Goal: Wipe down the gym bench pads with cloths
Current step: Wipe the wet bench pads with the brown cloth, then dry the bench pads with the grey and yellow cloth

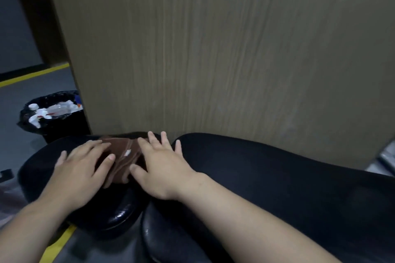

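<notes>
Across the gap where two black pads meet, a brown cloth point(123, 157) lies bunched in folds, with a small white tag point(127, 152) showing on top. Your left hand point(81, 168) rests palm down on the cloth's left part. Its fingers are nearly straight and point toward the far side, and the thumb lies on the fabric. It does not curl round anything. Your right hand point(162, 164) lies flat on the cloth's right part with its fingers spread wide. The fingertips reach past the cloth toward the far edge of the pads, and the thumb touches the cloth's near edge. Neither hand pinches or grasps the fabric; both simply press on it.

The smaller pad point(38, 162) runs off to the left under your left hand. The longer pad point(277, 175) stretches away to the right under your right forearm. The near ends of both pads look glossy.

Just behind the pads stands a tall wooden panel point(213, 49) that fills most of the view. To its left, on the grey floor point(32, 96), sits a bin point(64, 130) lined with a black bag, and clear plastic bottles point(57, 110) lie on top of it. A yellow line point(32, 74) crosses the floor beyond the bin.
</notes>
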Available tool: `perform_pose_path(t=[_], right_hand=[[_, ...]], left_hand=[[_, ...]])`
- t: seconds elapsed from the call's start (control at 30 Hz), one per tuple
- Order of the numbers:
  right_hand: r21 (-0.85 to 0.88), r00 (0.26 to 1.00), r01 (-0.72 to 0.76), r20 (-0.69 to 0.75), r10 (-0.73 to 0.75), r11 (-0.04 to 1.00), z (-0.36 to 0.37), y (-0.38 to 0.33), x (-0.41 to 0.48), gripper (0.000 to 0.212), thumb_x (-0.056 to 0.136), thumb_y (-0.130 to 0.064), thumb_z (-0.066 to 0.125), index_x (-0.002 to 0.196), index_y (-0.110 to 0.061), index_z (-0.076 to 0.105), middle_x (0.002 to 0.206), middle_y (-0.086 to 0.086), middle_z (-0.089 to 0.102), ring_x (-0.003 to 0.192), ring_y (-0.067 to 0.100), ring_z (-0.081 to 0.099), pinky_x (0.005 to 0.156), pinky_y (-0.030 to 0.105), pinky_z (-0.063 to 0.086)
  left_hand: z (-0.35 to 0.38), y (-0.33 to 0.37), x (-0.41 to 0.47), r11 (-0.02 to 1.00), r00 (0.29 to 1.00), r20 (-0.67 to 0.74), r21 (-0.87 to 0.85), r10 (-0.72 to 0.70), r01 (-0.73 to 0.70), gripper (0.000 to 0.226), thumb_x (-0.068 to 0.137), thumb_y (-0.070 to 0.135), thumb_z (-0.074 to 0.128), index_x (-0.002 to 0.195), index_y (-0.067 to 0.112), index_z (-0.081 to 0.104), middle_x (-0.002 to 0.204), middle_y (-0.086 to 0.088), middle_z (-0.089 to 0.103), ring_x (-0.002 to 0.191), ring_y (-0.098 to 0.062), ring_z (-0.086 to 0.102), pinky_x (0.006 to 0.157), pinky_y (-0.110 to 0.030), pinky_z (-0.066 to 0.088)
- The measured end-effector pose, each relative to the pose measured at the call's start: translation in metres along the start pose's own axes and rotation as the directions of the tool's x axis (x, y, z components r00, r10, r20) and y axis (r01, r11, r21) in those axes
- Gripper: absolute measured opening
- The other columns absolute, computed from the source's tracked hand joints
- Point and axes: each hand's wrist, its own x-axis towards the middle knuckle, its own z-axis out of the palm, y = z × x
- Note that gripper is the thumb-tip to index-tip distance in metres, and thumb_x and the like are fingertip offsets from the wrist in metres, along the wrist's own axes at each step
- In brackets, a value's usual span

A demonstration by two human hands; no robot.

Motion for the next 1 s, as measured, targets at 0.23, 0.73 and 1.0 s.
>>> perform_pose_path(t=[0.23,0.73,1.0], right_hand=[[-0.029,0.974,-0.171,-0.153,0.165,0.985,-0.054,0.065,-0.116,0.063,0.101,-0.045,0.037,0.154,-0.014,0.022,0.155,0.005,0.038,0.149,0.021,0.020,0.122,0.048,0.007],[-0.014,0.787,-0.525,-0.389,0.479,0.851,-0.131,0.114,-0.397,0.068,0.096,-0.060,0.041,0.154,-0.032,0.021,0.164,-0.014,0.007,0.149,0.002,-0.006,0.123,0.038,0.007],[-0.006,0.596,-0.727,-0.502,0.626,0.687,-0.176,0.087,-0.550,0.070,0.089,-0.071,0.035,0.151,-0.043,0.019,0.158,-0.030,0.004,0.144,-0.011,-0.004,0.121,0.029,0.015]], left_hand=[[0.007,0.097,-0.009,0.977,0.969,0.129,-0.006,0.212,-0.213,0.087,0.087,0.078,0.011,0.144,0.022,0.047,0.146,0.000,0.051,0.133,-0.026,0.047,0.108,-0.052,0.038],[-0.007,0.372,-0.122,0.670,0.668,0.132,-0.311,0.733,-0.674,0.083,0.085,0.079,0.013,0.152,0.033,0.031,0.154,0.015,0.035,0.141,-0.004,0.030,0.119,-0.036,0.026],[-0.026,0.478,-0.190,0.443,0.497,-0.001,-0.454,0.868,-0.773,0.073,0.091,0.075,0.020,0.145,0.032,0.042,0.147,0.014,0.045,0.131,-0.008,0.043,0.109,-0.035,0.035]])
